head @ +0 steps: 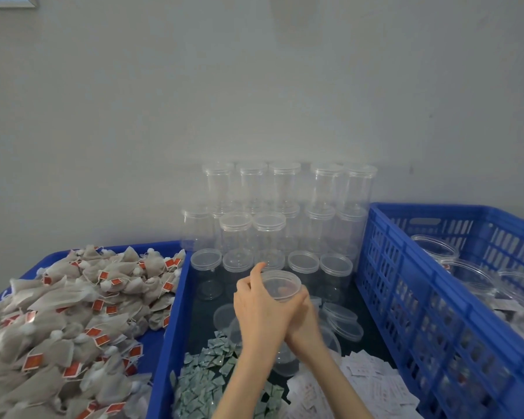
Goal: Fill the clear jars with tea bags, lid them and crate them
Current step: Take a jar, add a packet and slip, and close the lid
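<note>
A clear jar (282,287) with its lid on is held above the dark middle tray (200,316), tilted with the lid end away from me. My left hand (260,309) grips the lid end, thumb raised. My right hand (303,322), blurred, grips the jar body just below, wrists crossing. The jar looks empty. A heap of tea bags (67,313) with red tags fills the blue tray at left. The blue crate (406,297) stands at right with lidded jars (472,273) inside.
Empty lidded jars (285,213) are stacked in rows against the wall behind the middle tray. Loose clear lids (342,319) lie right of my hands. Small green sachets (206,376) and white paper packets (372,379) are piled at the tray's near end.
</note>
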Available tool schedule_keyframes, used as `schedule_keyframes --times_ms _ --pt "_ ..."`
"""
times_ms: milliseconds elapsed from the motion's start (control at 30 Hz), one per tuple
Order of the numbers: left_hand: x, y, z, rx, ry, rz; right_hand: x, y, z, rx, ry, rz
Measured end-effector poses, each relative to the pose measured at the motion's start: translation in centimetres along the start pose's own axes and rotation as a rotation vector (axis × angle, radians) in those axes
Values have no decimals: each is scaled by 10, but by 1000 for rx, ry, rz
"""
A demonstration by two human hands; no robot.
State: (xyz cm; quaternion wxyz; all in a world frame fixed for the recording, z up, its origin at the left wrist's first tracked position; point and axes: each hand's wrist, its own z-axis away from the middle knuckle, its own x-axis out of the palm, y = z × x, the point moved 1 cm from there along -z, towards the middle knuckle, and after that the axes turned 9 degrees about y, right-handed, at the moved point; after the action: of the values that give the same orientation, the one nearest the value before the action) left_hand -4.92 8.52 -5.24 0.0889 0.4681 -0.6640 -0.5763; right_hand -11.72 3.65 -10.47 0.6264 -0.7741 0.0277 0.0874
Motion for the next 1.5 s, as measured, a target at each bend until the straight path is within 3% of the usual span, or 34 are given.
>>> schedule_keyframes --times_ms 67,167,267,400,533,600,700,800,900,967,1067,1167,1267,1333,1400,1500 --pt "3 1 3 4 -3 -37 1 2 2 24 46 -34" --pt "-2 -6 -6 46 -222 -2 -5 7 -2 82 104 -193" --pt "-21 -17 -20 74 -452 150 -20 7 -3 58 -69 -374" --pt "-40 -29 -35 29 -603 297 -34 1 8 61 -355 -415" --pt "-38 -32 -30 -12 -744 467 -31 -4 13 78 -412 -384" --pt "-35 -28 -27 21 -658 422 -25 -4 13 51 -309 -301" --pt "-25 -17 -14 29 -372 263 -9 -4 15 40 -115 -144" --pt "-13 -2 6 58 -83 53 -2 -1 18 29 124 -137" --pt "-5 6 19 80 79 -65 -5 3 18 3 206 -72" --pt "-6 3 19 106 14 -39 -9 2 16 10 171 -140" --pt "-25 -6 1 111 -309 168 -22 -1 7 -43 -58 -370" --pt "-48 -16 -19 64 -594 362 -36 2 11 -61 -323 -356" --pt "-51 -15 -25 67 -673 414 -32 1 17 -63 -359 -282" --pt "-41 -10 -20 110 -518 290 -19 -3 19 -33 -188 -117" --pt "-26 -4 -7 117 -255 129 -9 -2 21 -13 -3 -6" --pt "-9 1 13 146 72 -146 0 14 15 8 54 9"
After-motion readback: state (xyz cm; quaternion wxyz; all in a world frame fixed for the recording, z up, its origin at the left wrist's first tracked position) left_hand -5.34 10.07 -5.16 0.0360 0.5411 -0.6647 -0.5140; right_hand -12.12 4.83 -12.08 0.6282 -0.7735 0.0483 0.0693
